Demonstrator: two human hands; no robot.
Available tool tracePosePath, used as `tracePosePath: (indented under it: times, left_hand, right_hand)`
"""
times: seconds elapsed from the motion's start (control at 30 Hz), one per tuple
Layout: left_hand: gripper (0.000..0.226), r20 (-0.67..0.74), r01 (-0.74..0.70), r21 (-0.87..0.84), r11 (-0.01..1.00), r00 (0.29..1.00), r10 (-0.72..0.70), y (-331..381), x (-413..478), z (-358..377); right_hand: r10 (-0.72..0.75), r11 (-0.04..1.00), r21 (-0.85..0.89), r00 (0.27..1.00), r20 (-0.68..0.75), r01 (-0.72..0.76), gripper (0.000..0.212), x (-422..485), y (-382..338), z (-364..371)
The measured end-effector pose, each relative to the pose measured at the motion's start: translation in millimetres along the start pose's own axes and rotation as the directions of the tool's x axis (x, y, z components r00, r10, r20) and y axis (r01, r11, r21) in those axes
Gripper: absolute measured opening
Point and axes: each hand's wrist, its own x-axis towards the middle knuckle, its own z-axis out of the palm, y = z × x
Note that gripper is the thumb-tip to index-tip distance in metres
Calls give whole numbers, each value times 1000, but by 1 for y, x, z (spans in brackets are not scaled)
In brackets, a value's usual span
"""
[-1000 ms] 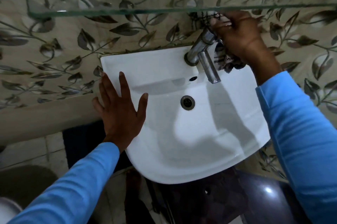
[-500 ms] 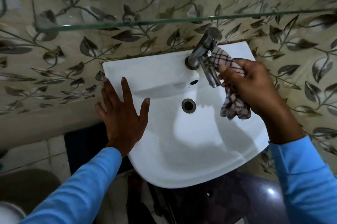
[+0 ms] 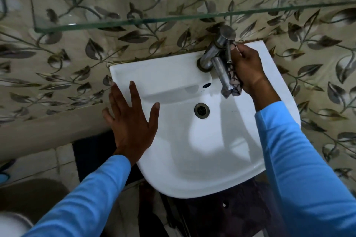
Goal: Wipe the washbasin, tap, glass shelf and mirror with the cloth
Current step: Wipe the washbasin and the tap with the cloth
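A white washbasin [image 3: 204,159] hangs on the tiled wall, with a drain [image 3: 201,110] in its bowl. The steel tap [image 3: 217,59] rises at its back right. My right hand [image 3: 246,67] presses a checked cloth [image 3: 234,84] against the right side of the tap's spout, fingers closed on the cloth. My left hand [image 3: 131,119] lies flat with spread fingers on the basin's left rim. A glass shelf [image 3: 154,19] runs across the wall above the tap. The mirror is out of view.
Leaf-patterned tiles [image 3: 57,63] cover the wall behind the basin. Below the basin sits a dark object [image 3: 221,215]. A round dark lid [image 3: 32,194] and a white rim [image 3: 11,225] show at the lower left on the tiled floor.
My right hand came down from the tap's top near the shelf, then slid the cloth in against the spout's right side. My left hand stayed on the rim.
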Motion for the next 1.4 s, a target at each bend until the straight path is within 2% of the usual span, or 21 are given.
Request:
tracePosePath:
  times: [0.07,0.13,0.23,0.27,0.33,0.4,0.47,0.53,0.57,0.63,0.67,0.77,0.87,1.07,1.17,1.4]
  left_hand:
    - [88,-1,-2,10,1000,1000,2,0,0,1]
    - [87,-2,-7,9,1000,1000,7,0,1,1]
    - [87,-10,-18,-6,1000,1000,18,-1,0,1]
    - [87,-14,-18,-3,1000,1000,18,-1,0,1]
    - [87,-12,-13,3,1000,1000,13,-2,1,2]
    - [87,-4,-7,5,1000,1000,7,-1,1,2]
    - [87,3,-2,-1,1000,1000,2,-1,0,1]
    - [87,6,4,-8,1000,1000,-4,-1,0,1]
    - [87,5,6,-11,1000,1000,-6,-1,0,0]
    - [87,3,3,-28,1000,1000,-2,0,0,-1]
    - [87,1,1,-37,999,1000,-1,-1,-1,-1]
    - [87,4,6,-42,999,1000,-6,-1,0,0]
    - [87,6,1,-41,999,1000,-1,-1,0,0]
    - [87,3,2,-42,999,1000,-1,-1,0,-1]
    - [88,3,0,-54,999,1000,0,-2,0,-1]
    - [88,1,-2,-56,998,1000,2,-1,1,-1]
  right_hand:
    - [0,995,-100,993,115,12,30,-18,1,-10]
    - [20,993,-115,976,215,5,36,-36,1,-23]
    - [69,994,-105,962,263,-42,21,-55,-4,-48]
    - [66,996,-73,976,207,-52,21,-56,-7,-54]
    - [-8,1000,-22,1000,-1,8,22,-51,-17,-56]
    - [-121,992,-55,973,-199,112,17,-37,-33,-46]
    - [-262,963,-137,926,-271,233,15,-22,-52,-27]
    - [-409,896,-264,895,-177,357,18,-12,-64,-3]
    - [-432,844,-394,897,-94,365,24,-10,-68,8]
    - [-308,722,-648,951,13,243,37,-10,-68,22]
    - [-259,707,-679,966,9,196,40,-13,-66,23]
    - [-346,774,-567,938,-6,282,44,-18,-58,15]
    - [-324,811,-505,945,35,296,42,-20,-52,3]
    - [-382,718,-576,913,141,390,45,-27,-52,-7]
    - [-425,753,-501,897,126,427,43,-35,-48,-9]
    - [-315,852,-443,949,-8,279,49,-56,-27,-18]
